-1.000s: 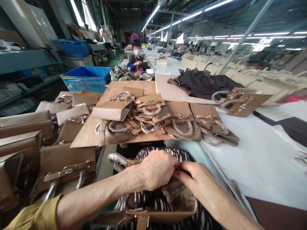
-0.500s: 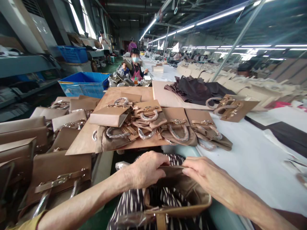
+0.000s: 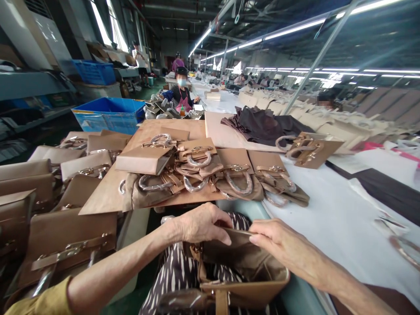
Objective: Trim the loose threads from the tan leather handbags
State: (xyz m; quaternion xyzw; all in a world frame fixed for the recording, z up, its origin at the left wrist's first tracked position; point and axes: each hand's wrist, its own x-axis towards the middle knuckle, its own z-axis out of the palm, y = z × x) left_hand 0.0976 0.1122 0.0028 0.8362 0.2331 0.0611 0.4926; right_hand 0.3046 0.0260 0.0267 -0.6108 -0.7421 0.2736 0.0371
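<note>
From where I stand, the brown handbag [image 3: 243,258] sits mouth up in the person's lap, over patterned black-and-white clothing [image 3: 177,278], with both hands at its far rim. The right hand [image 3: 275,236] has its grip pinched on that rim, thumb and fingers on the thin edge, so the lined inside drops away below and toward the person. The left hand [image 3: 201,224] is just beside it at the other end of the same edge, its grip spread, thumb and fingers parted with a gap showing; I can't tell whether it touches the rim. Nearer the person, and well below both grips, lie the bag's tan near panel [image 3: 256,287] with its short strap [image 3: 222,304] and a plastic-wrapped handle [image 3: 183,300] out to the left. Past the hands, a tan board [image 3: 105,192] carries a cluster of similar handbags [image 3: 238,183], their wrapped handles hanging toward the person. More tan bags [image 3: 75,227] crowd the left side, over by the mustard sleeve [image 3: 46,302], while on the right the white table [image 3: 311,205] holds a standing bag [image 3: 318,153], and dark cloth [image 3: 262,124] lies heaped behind the cluster
</note>
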